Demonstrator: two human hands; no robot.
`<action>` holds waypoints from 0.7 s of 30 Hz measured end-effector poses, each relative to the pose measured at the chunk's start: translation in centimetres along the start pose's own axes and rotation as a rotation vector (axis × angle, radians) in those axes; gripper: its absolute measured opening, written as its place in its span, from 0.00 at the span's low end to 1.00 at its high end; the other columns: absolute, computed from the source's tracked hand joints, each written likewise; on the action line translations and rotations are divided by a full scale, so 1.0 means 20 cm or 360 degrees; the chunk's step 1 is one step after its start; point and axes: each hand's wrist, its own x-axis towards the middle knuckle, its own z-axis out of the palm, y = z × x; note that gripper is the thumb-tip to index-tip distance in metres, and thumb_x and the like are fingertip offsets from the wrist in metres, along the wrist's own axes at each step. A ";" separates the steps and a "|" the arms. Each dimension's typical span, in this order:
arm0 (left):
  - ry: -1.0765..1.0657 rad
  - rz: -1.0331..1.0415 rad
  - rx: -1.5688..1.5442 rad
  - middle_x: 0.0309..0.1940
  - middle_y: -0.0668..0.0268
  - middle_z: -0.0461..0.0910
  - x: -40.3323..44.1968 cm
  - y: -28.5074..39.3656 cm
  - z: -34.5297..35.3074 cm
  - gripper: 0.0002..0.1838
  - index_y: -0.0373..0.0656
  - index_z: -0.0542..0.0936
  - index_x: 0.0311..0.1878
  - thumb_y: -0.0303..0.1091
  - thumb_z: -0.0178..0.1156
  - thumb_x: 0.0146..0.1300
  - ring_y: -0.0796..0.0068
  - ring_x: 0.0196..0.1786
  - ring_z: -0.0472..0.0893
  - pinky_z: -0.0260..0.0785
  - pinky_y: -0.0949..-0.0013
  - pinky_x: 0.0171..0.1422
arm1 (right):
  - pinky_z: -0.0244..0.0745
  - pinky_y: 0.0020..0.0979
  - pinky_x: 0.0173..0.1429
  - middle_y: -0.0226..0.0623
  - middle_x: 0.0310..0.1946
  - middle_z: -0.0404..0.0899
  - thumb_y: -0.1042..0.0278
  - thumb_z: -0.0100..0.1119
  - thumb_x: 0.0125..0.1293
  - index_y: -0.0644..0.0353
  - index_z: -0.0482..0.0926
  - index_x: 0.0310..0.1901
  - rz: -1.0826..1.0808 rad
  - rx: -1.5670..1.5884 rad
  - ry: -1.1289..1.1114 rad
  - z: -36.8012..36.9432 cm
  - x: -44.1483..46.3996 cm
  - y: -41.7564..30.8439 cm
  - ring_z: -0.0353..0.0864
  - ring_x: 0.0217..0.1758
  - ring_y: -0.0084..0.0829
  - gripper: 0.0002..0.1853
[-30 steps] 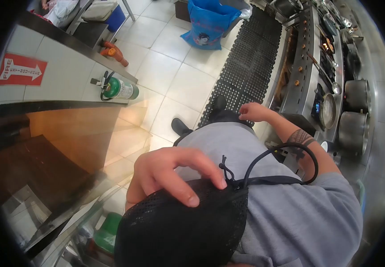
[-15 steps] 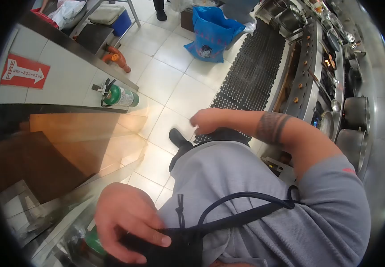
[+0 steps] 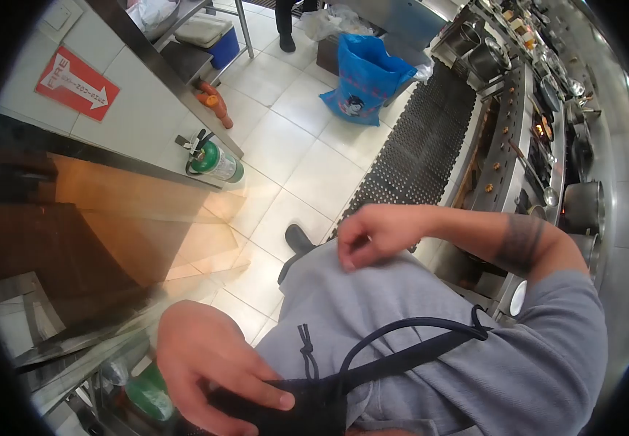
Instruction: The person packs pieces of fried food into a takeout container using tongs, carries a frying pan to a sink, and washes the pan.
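My left hand [image 3: 216,363] rests over a black pouch-like thing [image 3: 278,410] at the lower end of a black strap [image 3: 409,356], thumb and fingers closed about it; its exact kind is hard to make out. A thin black cord [image 3: 380,325] loops along the strap across my grey shirt [image 3: 394,298]. Coming in from the right, my bent, tattooed right arm ends in my right hand [image 3: 380,234] in front of my belly. Its fingers are loosely curled, slightly blurred, and nothing shows in them.
A stove [image 3: 514,145] with pots and a flame runs along the right, beside a black rubber mat [image 3: 431,138]. Ahead stands a blue bag [image 3: 365,80]. At left are a green fire extinguisher [image 3: 216,161] and a glass panel edge [image 3: 133,316]. A person's leg [image 3: 285,22] shows at the top.
My right hand has drawn back closer to my belly, now over the shirt. The view has shifted, so floor and bag sit lower and further right. My left hand stays on the black thing.
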 end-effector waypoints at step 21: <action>-0.0029 -0.0062 -0.0147 0.50 0.22 0.73 0.00 0.04 -0.03 0.07 0.23 0.78 0.41 0.20 0.58 0.63 0.47 0.33 0.80 0.78 0.59 0.35 | 0.58 0.18 0.17 0.22 0.20 0.71 0.65 0.60 0.72 0.65 0.82 0.42 -0.0094 0.1008 -0.1318 0.11 0.08 -0.45 0.66 0.17 0.12 0.10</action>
